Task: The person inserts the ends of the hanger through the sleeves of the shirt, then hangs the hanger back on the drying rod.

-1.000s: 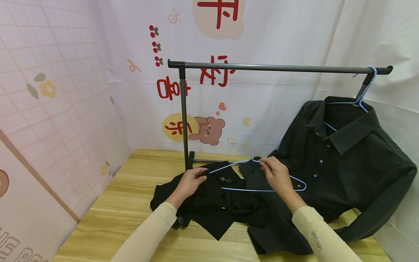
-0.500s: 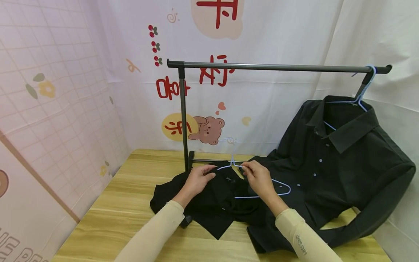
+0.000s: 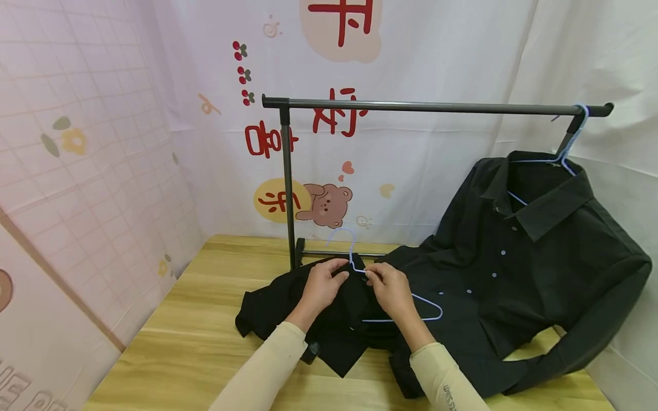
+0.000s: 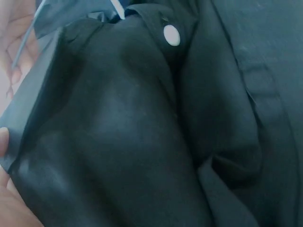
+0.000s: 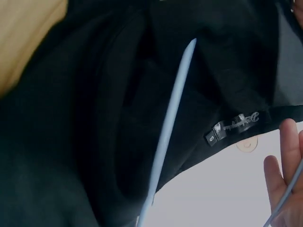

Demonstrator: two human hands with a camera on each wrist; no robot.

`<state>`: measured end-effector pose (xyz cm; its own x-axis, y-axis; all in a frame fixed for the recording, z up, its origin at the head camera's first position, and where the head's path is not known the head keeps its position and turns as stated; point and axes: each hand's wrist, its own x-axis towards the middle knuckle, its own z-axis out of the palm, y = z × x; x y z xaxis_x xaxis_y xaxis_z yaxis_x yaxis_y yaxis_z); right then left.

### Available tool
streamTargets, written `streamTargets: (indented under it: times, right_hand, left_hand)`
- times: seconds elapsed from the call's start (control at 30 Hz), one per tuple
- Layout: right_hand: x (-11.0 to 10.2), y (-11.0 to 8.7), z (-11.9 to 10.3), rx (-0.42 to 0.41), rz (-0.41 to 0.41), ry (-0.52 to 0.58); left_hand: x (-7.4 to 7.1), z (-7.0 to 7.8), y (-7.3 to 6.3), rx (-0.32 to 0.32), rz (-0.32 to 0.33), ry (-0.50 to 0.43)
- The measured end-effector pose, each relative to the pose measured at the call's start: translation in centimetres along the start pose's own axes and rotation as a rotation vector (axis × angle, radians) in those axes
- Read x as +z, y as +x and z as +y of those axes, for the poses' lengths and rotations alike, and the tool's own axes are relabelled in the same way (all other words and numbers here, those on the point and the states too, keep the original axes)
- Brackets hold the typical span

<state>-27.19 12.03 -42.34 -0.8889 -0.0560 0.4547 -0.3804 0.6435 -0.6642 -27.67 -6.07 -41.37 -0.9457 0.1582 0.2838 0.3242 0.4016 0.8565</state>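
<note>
Left end of blue hanger [image 5: 169,123] buried in loose black shirt [image 3: 277,297]; right hand [image 3: 393,288] covers part of its shoulder. Rack [image 3: 437,106] right foot hidden behind hanging shirt [image 3: 529,268], table's [image 3: 169,342] front edge cropped in head view. Neck label [image 5: 234,125] lettering too blurred to read.

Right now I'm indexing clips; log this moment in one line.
left hand: holds lying black shirt | right hand: pinches blue hanger | second shirt: hung on rack

A printed bear [image 3: 331,205] shows on the white backdrop [image 3: 442,51] behind the dark rack [image 3: 437,107]
</note>
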Motion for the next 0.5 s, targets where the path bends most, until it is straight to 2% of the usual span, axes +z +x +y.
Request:
streamTargets:
  times: [0.13, 0.27, 0.37, 0.5]
  right_hand:
    - [-0.1, -0.8, -0.2, 0.048, -0.018, 0.019]
    - [-0.4, -1.4, -0.2, 0.056, -0.029, 0.022]
    - [-0.7, -1.6, -0.4, 0.026, -0.112, 0.006]
    - [-1.0, -1.6, -1.0, -0.003, -0.23, -0.055]
  left_hand:
    - [0.4, 0.0, -0.3, 0.017, -0.023, 0.028]
    - [0.6, 0.2, -0.6, 0.014, -0.045, -0.003]
    - [0.5, 0.5, -1.0, 0.03, -0.054, -0.023]
    - [0.6, 1.2, -1.3, 0.089, -0.094, -0.01]
